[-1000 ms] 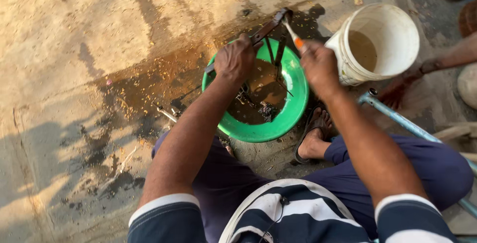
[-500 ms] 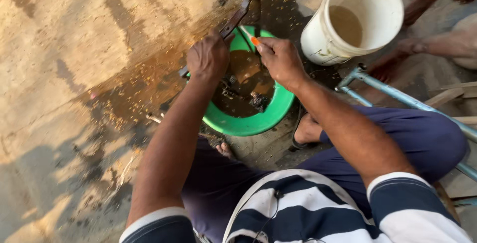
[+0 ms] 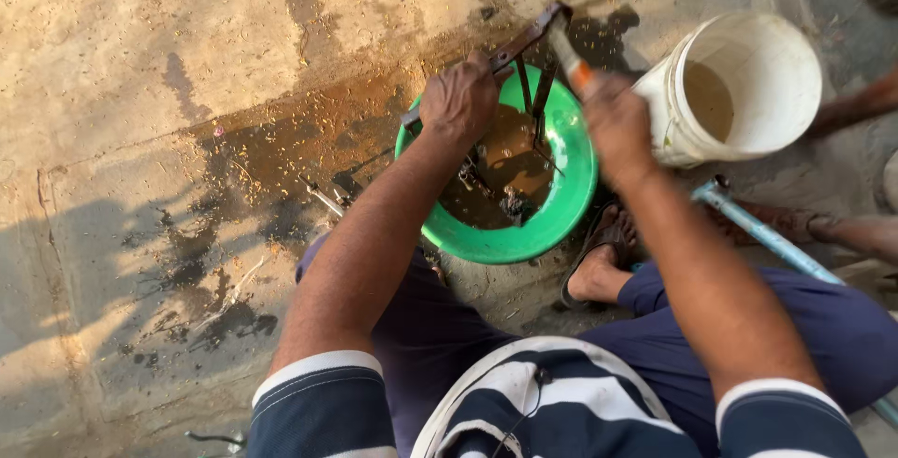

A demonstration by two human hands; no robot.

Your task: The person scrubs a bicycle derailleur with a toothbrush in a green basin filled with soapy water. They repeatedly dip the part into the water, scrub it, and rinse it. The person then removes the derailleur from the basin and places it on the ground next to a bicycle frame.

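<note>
Gripping one rusty metal frame (image 3: 517,49) in the left hand (image 3: 458,98) above one green basin (image 3: 575,154) of murky liquid, right hand (image 3: 617,126) closed around one blurred orange-collared tool (image 3: 569,54), beside one white bucket (image 3: 748,93), submerged parts indistinct.

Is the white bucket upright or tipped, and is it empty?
Tipped, not empty: the white bucket leans with its mouth facing the camera, and murky brown liquid sits inside.

No packages, labels, signs or screens anywhere here: only plain, unmarked containers sit on the stained concrete floor (image 3: 187,65) in front of the person.
</note>
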